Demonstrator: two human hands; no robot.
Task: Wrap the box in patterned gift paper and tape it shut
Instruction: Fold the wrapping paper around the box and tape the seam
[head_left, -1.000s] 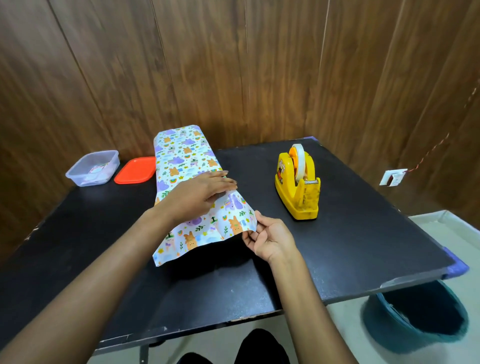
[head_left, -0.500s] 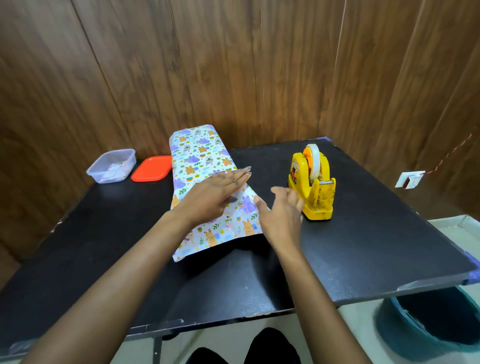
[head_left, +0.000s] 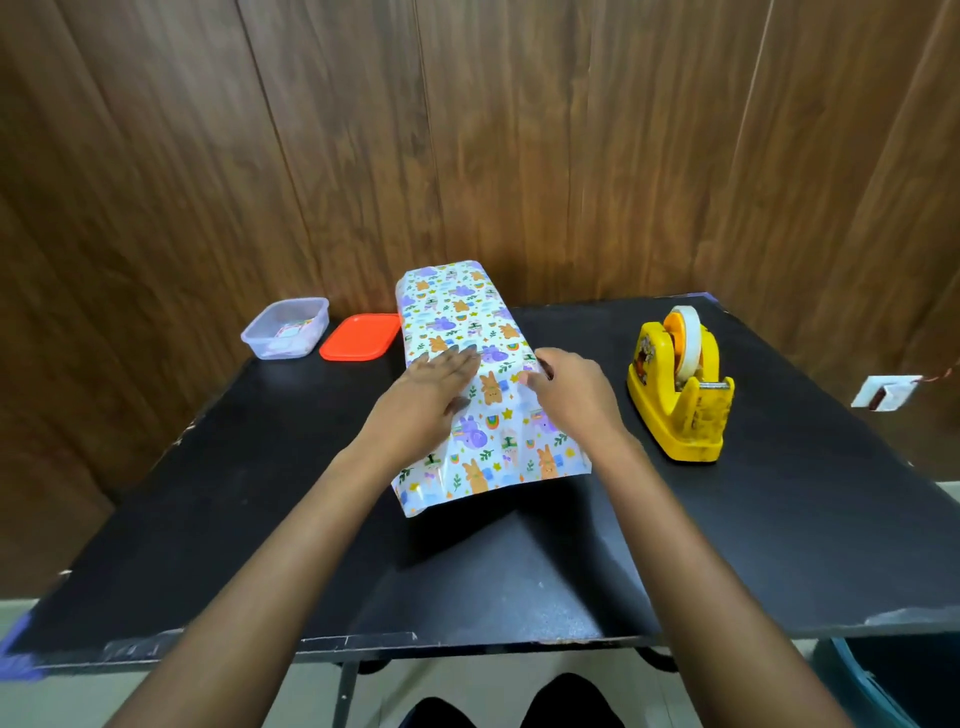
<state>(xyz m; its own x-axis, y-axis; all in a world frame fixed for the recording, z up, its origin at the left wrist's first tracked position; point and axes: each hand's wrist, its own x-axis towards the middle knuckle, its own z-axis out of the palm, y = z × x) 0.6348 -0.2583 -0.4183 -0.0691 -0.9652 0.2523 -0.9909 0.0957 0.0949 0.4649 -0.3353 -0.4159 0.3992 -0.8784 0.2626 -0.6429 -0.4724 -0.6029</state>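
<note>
My right hand (head_left: 569, 395) is now gripping the gift paper (head_left: 457, 317) mid-frame, away from the tape dispenser (head_left: 680, 400); left hand (head_left: 431, 400) is still pressing flat.

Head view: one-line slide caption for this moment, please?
Left hand flat on the paper-wrapped box, right hand curled over its right edge, yellow tape dispenser to the right on the black table.

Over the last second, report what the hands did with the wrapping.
The right hand let go of the near corner of the patterned gift paper, moved forward and now grips the paper's right edge. The left hand stayed pressed flat on top; the yellow plastic tape dispenser stayed put.
</note>
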